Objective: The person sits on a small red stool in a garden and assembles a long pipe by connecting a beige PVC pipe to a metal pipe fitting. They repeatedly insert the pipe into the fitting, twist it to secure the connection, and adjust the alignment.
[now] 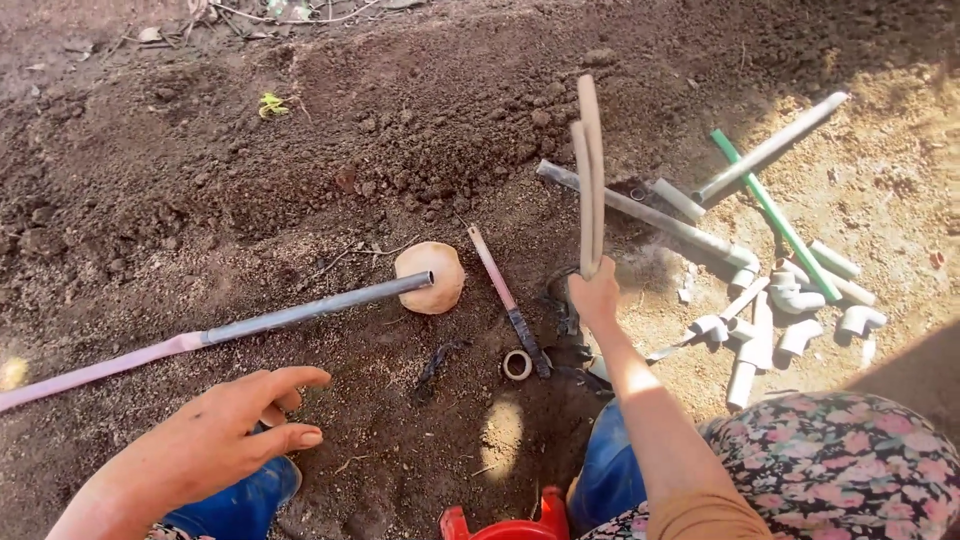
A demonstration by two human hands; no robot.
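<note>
Right hand raised, grip around two sticks; left hand loosely spread.

Harsh sun right, shade left, wide-angle warp.

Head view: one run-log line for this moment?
left hand: empty, open, above soil | right hand: grips looped hose upright | long pipe: on stone

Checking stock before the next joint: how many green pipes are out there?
1. The green pipe lies slanted on the soil at right, crossing the grey pipes above the fittings pile. More may be hidden underneath.
</note>
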